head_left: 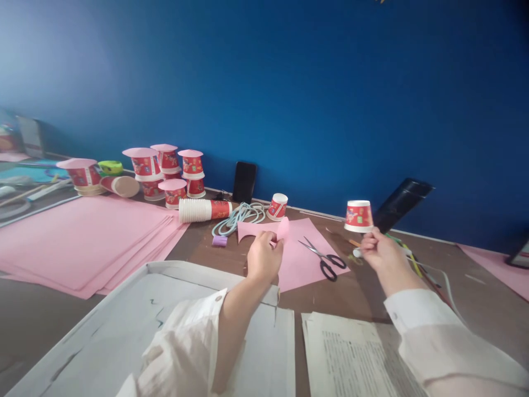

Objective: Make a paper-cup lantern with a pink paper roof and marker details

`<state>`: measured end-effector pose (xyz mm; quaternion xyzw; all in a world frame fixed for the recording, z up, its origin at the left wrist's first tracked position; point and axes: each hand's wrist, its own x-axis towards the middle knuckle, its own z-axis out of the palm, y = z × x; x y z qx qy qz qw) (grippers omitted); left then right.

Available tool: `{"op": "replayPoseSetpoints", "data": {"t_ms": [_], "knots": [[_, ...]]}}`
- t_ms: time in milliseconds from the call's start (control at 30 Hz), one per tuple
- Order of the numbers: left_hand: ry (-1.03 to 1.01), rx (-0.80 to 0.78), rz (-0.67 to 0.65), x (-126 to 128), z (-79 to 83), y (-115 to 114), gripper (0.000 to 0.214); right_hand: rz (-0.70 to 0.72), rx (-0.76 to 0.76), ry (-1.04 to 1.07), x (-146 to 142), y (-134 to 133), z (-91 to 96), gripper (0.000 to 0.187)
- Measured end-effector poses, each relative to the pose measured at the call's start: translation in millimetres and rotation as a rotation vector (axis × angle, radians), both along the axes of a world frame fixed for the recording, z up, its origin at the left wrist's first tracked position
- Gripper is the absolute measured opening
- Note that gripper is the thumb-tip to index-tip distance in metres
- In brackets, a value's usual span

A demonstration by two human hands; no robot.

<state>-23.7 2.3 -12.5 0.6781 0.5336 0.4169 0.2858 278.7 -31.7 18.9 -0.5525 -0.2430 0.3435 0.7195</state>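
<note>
My left hand [264, 256] is closed on a small pink paper piece [283, 228], held above a cut pink sheet [300, 251] on the brown table [206, 251]. My right hand [378, 248] is closed too, with an upside-down red paper cup [358, 215] standing just above its fingers; a small white object shows at its lower edge, and I cannot make out which of them it grips. Black-handled scissors [324, 258] lie on the pink sheet between my hands.
A stack of pink sheets [82, 240] lies at the left. Behind it stand several red cups topped with pink discs [165, 165], a lying sleeve of cups [204, 210], a cable [239, 215], a black phone [243, 182]. A white tray [136, 325] and printed paper [351, 353] lie near me.
</note>
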Motion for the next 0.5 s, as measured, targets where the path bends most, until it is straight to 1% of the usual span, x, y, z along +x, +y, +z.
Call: {"op": "replayPoseSetpoints", "data": {"t_ms": [67, 133, 267, 367, 500], "knots": [[-0.003, -0.002, 0.004, -0.6, 0.8, 0.1, 0.01, 0.14, -0.023, 0.105, -20.4, -12.6, 1.8, 0.019], [-0.009, -0.008, 0.0, -1.3, 1.8, -0.1, 0.009, 0.26, -0.021, 0.184, -42.9, -25.0, 1.8, 0.021], [-0.035, -0.008, -0.016, -3.6, 4.3, -0.8, 0.008, 0.443, 0.007, 0.283, -78.2, -41.6, -1.7, 0.027], [-0.069, -0.017, -0.031, -5.3, 6.0, -1.2, 0.007, 0.531, 0.047, 0.325, -90.5, -45.8, -6.8, 0.033], [-0.109, -0.038, -0.037, -4.9, 6.6, -1.1, 0.007, 0.605, 0.067, 0.36, -96.4, -47.2, -14.8, 0.044]]}}
